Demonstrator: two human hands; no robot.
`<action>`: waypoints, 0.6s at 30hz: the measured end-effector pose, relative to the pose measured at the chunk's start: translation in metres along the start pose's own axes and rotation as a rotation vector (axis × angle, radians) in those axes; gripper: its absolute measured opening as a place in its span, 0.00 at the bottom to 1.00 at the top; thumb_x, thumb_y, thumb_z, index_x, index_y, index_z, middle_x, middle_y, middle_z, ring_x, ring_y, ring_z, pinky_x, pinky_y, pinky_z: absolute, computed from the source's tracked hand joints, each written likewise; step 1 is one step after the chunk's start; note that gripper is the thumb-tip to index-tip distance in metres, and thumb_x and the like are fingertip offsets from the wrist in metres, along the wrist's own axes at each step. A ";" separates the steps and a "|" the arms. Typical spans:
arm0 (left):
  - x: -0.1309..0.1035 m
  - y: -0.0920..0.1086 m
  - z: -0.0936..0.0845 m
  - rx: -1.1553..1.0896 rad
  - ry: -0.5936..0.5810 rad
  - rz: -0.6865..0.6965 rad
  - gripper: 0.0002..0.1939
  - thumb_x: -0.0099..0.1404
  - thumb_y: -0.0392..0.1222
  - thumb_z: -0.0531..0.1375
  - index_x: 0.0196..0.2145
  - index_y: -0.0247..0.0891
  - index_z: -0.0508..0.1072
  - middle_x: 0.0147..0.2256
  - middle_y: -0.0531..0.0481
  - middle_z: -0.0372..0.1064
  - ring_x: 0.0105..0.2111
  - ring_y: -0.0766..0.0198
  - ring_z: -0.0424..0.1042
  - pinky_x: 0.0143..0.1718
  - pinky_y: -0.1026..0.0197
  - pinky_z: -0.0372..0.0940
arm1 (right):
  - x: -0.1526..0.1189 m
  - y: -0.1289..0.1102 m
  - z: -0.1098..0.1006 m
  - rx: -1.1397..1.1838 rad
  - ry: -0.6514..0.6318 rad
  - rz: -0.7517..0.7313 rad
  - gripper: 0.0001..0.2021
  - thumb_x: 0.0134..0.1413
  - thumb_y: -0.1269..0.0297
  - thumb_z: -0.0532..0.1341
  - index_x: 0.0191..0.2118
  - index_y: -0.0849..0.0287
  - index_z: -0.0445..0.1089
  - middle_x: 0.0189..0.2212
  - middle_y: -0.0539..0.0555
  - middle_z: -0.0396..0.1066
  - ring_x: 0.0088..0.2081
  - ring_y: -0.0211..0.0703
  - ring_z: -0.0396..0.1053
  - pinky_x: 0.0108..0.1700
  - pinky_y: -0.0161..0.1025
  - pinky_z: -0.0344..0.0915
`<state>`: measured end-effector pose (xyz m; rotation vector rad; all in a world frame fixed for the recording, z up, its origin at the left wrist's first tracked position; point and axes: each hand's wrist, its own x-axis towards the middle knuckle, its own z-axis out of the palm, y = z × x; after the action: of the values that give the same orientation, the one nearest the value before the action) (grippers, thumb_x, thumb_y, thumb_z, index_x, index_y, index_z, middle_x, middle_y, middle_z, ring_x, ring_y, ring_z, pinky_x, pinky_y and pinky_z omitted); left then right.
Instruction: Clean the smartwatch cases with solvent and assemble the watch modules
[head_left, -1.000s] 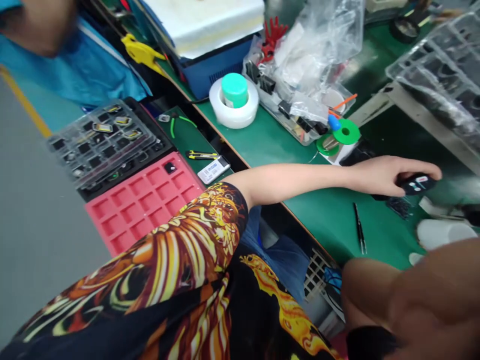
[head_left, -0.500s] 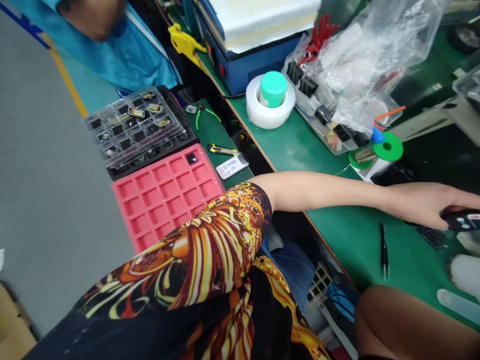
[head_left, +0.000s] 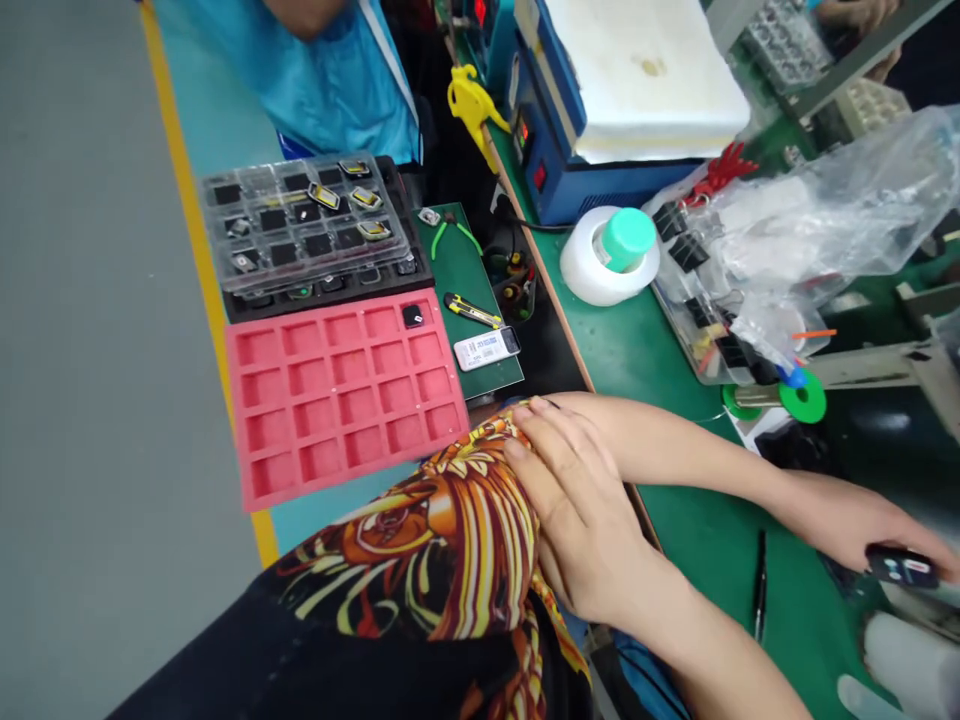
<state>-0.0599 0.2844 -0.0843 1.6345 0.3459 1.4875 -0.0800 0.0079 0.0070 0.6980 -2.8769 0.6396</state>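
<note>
My left arm reaches across to the right over the green bench. My left hand is closed around a small black rounded device with light marks on its face; some of its fingers are hidden. My right hand lies across the patterned sleeve of my left arm, near the elbow, its fingers stretched out over the cloth. Dark tweezers lie on the bench below my left forearm. Beyond that forearm stands a green solder spool.
At left is a pink compartment tray beside clear stacked trays with small parts. A cutter knife, a phone-like device and green-handled pliers lie nearby. A tape roll and a blue machine stand behind. Someone in a blue garment is close.
My right hand has come up from the lower right onto my left sleeve. My left hand still holds the black device. The view has shifted, so the bench things appear lower and farther right.
</note>
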 end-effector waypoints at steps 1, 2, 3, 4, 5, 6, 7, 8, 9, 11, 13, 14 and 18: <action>0.010 -0.012 0.000 0.003 -0.016 0.002 0.24 0.46 0.32 0.64 0.35 0.59 0.89 0.43 0.55 0.84 0.51 0.56 0.82 0.55 0.61 0.63 | 0.000 0.005 0.004 0.041 0.000 -0.004 0.35 0.69 0.72 0.54 0.79 0.62 0.51 0.77 0.67 0.54 0.78 0.66 0.51 0.74 0.68 0.61; 0.020 -0.024 -0.001 0.019 -0.003 -0.028 0.25 0.39 0.31 0.63 0.30 0.61 0.88 0.40 0.55 0.83 0.49 0.56 0.83 0.53 0.62 0.63 | 0.000 0.009 0.007 0.079 -0.001 -0.002 0.38 0.69 0.71 0.54 0.81 0.60 0.48 0.77 0.66 0.53 0.78 0.65 0.51 0.74 0.69 0.60; 0.030 -0.034 -0.001 0.030 0.038 -0.041 0.26 0.36 0.30 0.63 0.28 0.62 0.87 0.40 0.55 0.83 0.50 0.56 0.83 0.53 0.62 0.62 | -0.001 0.014 0.010 0.105 -0.005 0.006 0.39 0.68 0.71 0.55 0.81 0.58 0.46 0.78 0.64 0.51 0.78 0.65 0.51 0.74 0.70 0.60; 0.040 -0.042 -0.001 0.044 0.053 -0.071 0.27 0.34 0.29 0.63 0.27 0.63 0.86 0.41 0.55 0.83 0.51 0.56 0.82 0.52 0.62 0.62 | -0.001 0.018 0.011 0.115 -0.015 0.018 0.40 0.68 0.70 0.55 0.81 0.56 0.45 0.79 0.63 0.51 0.78 0.65 0.51 0.74 0.71 0.60; 0.048 -0.048 -0.002 0.056 0.066 -0.105 0.27 0.33 0.29 0.63 0.26 0.62 0.86 0.42 0.54 0.83 0.52 0.56 0.82 0.51 0.62 0.62 | -0.002 0.020 0.012 0.117 -0.017 0.030 0.40 0.67 0.71 0.54 0.81 0.55 0.46 0.79 0.61 0.50 0.78 0.65 0.52 0.74 0.71 0.60; 0.054 -0.052 -0.002 0.061 0.055 -0.120 0.26 0.35 0.30 0.63 0.26 0.62 0.86 0.43 0.53 0.83 0.53 0.57 0.81 0.50 0.62 0.62 | -0.001 0.022 0.013 0.115 -0.012 0.039 0.40 0.66 0.71 0.54 0.81 0.54 0.47 0.79 0.60 0.51 0.78 0.65 0.52 0.74 0.71 0.60; 0.059 -0.053 -0.002 0.059 0.014 -0.123 0.25 0.37 0.30 0.63 0.27 0.61 0.86 0.44 0.53 0.83 0.53 0.57 0.81 0.49 0.62 0.62 | -0.001 0.022 0.013 0.110 -0.003 0.043 0.40 0.65 0.71 0.54 0.81 0.54 0.48 0.78 0.60 0.52 0.78 0.65 0.52 0.74 0.71 0.60; 0.061 -0.053 -0.002 0.054 -0.015 -0.118 0.25 0.39 0.31 0.63 0.28 0.61 0.87 0.45 0.53 0.83 0.54 0.58 0.81 0.48 0.62 0.62 | -0.001 0.021 0.013 0.102 0.006 0.047 0.40 0.65 0.72 0.54 0.81 0.54 0.49 0.78 0.60 0.53 0.78 0.65 0.53 0.74 0.71 0.60; 0.063 -0.052 -0.002 0.051 -0.025 -0.115 0.23 0.40 0.31 0.63 0.28 0.60 0.87 0.44 0.52 0.83 0.54 0.58 0.81 0.48 0.62 0.63 | -0.001 0.019 0.014 0.091 0.016 0.049 0.40 0.64 0.72 0.55 0.80 0.56 0.50 0.78 0.61 0.54 0.78 0.66 0.53 0.74 0.71 0.61; 0.062 -0.047 -0.003 0.026 0.022 -0.109 0.22 0.42 0.32 0.63 0.28 0.60 0.87 0.46 0.52 0.83 0.56 0.58 0.80 0.48 0.62 0.63 | -0.004 0.012 0.014 0.049 0.052 0.048 0.39 0.63 0.72 0.57 0.79 0.60 0.53 0.76 0.63 0.56 0.77 0.68 0.55 0.73 0.71 0.62; 0.059 -0.041 -0.006 -0.013 0.070 -0.130 0.22 0.41 0.31 0.63 0.26 0.60 0.87 0.46 0.51 0.83 0.57 0.57 0.79 0.49 0.62 0.63 | -0.012 0.006 0.012 -0.008 0.091 0.034 0.39 0.62 0.73 0.60 0.78 0.65 0.57 0.75 0.66 0.60 0.75 0.69 0.59 0.72 0.70 0.63; 0.056 -0.038 -0.008 -0.041 0.071 -0.129 0.23 0.40 0.30 0.63 0.26 0.60 0.87 0.46 0.51 0.83 0.58 0.57 0.79 0.50 0.62 0.63 | -0.018 0.004 0.011 -0.033 0.103 0.027 0.38 0.61 0.74 0.62 0.77 0.66 0.59 0.73 0.67 0.62 0.74 0.69 0.61 0.71 0.70 0.65; 0.043 -0.020 -0.005 -0.128 0.052 -0.118 0.24 0.40 0.28 0.65 0.24 0.63 0.86 0.39 0.54 0.84 0.53 0.54 0.81 0.52 0.61 0.66 | -0.060 0.013 -0.008 -0.082 0.093 0.089 0.30 0.59 0.74 0.66 0.68 0.60 0.72 0.66 0.62 0.72 0.67 0.68 0.71 0.65 0.69 0.70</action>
<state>-0.0473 0.3278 -0.0712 1.4527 0.3625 1.4357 -0.0321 0.0462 -0.0031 0.5178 -2.8425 0.5453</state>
